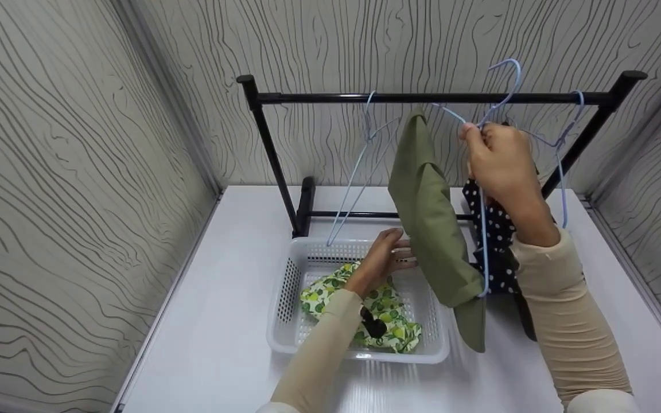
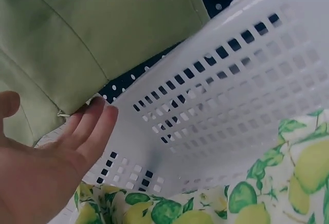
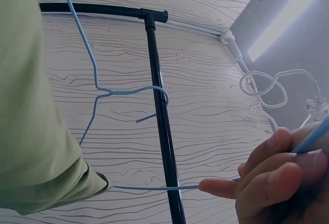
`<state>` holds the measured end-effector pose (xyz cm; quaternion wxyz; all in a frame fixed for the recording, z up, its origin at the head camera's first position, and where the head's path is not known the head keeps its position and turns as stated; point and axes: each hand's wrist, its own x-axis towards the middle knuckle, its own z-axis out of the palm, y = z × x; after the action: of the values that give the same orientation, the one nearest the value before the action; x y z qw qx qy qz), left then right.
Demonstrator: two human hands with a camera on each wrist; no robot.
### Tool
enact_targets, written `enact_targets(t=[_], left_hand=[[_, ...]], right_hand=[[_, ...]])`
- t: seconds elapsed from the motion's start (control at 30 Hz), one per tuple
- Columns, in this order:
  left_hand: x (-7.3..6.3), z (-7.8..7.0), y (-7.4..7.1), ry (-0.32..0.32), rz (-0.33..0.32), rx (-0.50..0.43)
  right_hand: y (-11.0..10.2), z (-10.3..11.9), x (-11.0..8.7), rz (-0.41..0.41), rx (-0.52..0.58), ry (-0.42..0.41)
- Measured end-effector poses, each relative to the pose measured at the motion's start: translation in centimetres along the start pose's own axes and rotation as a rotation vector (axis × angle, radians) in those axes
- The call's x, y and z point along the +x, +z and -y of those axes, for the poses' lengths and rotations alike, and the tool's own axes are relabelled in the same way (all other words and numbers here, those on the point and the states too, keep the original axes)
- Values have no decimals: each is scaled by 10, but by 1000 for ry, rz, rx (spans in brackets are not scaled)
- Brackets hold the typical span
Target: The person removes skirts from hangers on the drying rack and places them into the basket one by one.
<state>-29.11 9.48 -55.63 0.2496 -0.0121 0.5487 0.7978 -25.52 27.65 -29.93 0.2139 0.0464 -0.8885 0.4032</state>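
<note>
Wood-grain patterned walls (image 1: 319, 46) rise behind your white bench (image 1: 210, 321) and along its left and right edges, and the right wrist view catches a lit tube lamp (image 3: 285, 18) overhead. Near the bench's back edge stands a black clothes rack (image 1: 319, 98), with a bare blue hanger (image 1: 370, 137) on the left part of its rail and a second hanger (image 1: 562, 178) by the right end. You seem to be partway through dressing a hanger: your right hand (image 1: 505, 160) has its fingers clamped on the held hanger (image 1: 483, 241), whose wire runs into an olive-green garment (image 1: 431, 218) slanting past the right rim of the white basket (image 1: 365, 358). Your left hand (image 1: 385, 258) has its fingers straight, thumb apart, tips at that garment's edge. Behind your right arm shows a navy polka-dot garment (image 1: 497, 229); a lemon-print cloth (image 1: 402, 330) lies in the basket. Probably your next move calls for evening the olive cloth on the wire, then seating the hook; whether it already catches the rail, you cannot tell.
</note>
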Motion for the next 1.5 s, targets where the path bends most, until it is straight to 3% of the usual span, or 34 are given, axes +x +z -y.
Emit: enact_targets(t=[0.1,0.4,0.63,0.83,1.0,1.2,1.5], left_hand=[[-1,0,-2,-17,1,-40],[-1,4,-4,-23,58,-1],[2,7,-8,-55,34,-72],[1,7,-20,-40,7,-126],[-5,6,-33,-48,-16,-103],[-10,1,-48,19,41,-128],[-14,-13,-74,107,-86,-95]], right_hand=[[2,-1,0,-11,20,-3],[8,3,-2,-18,59,2],[11,1,-2,-21,62,21],[11,-6,0,-15,58,27],[14,-11,2,-34,21,-7],[15,-16,3,-63,-41,-38],[17,-26,1,-43,-114,-16]])
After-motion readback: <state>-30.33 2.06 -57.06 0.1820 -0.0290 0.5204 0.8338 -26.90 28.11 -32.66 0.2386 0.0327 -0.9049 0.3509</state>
